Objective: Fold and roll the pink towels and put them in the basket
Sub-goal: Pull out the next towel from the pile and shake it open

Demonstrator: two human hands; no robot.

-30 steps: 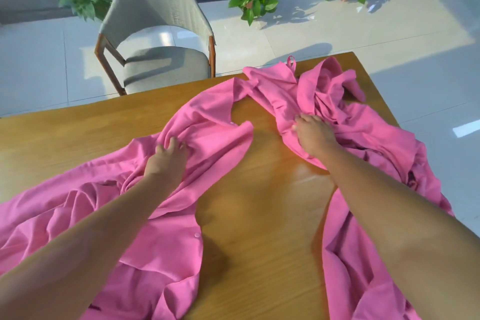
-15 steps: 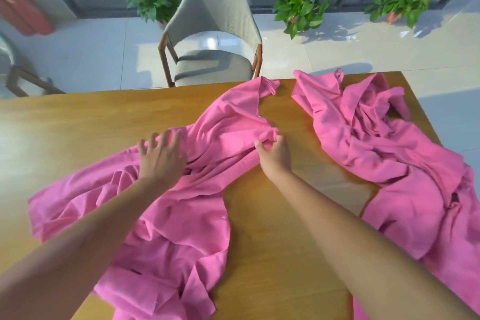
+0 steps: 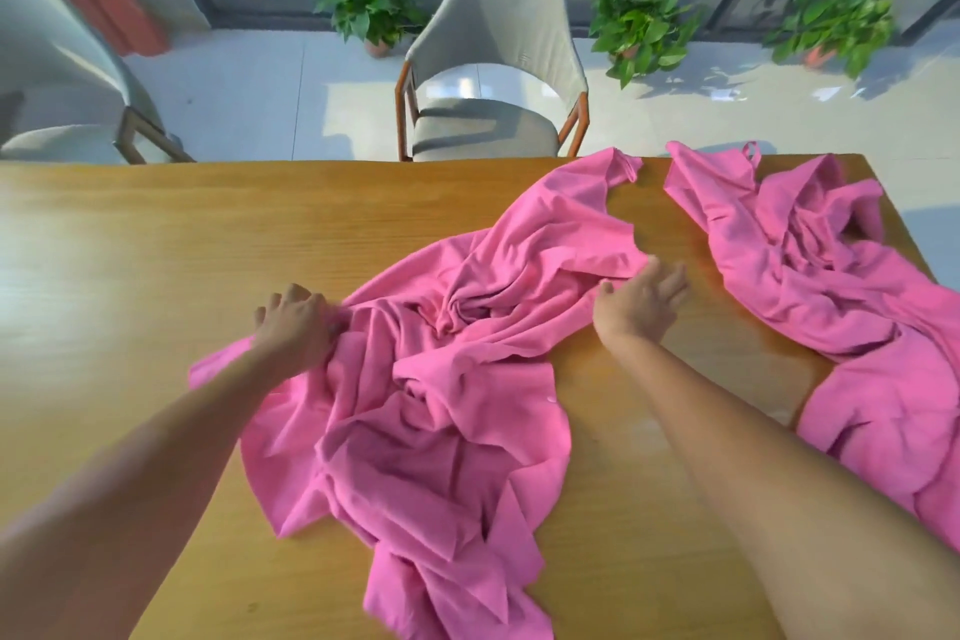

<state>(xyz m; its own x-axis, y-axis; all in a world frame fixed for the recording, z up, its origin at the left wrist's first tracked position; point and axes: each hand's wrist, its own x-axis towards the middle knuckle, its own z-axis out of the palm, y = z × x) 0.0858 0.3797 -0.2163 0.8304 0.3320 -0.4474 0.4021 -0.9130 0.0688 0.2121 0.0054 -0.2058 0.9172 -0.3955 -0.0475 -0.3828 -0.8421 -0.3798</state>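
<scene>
Two pink towels lie crumpled on the wooden table (image 3: 156, 276), apart from each other. Near towel (image 3: 447, 405): centre of the table. Left hand (image 3: 298, 322): fingers curled into its left edge, gripping the cloth. Right hand (image 3: 641, 304): fingers straight and spread, touching its right edge. Second towel (image 3: 810, 286): right end of the table. No readable writing or labels on either towel.
</scene>
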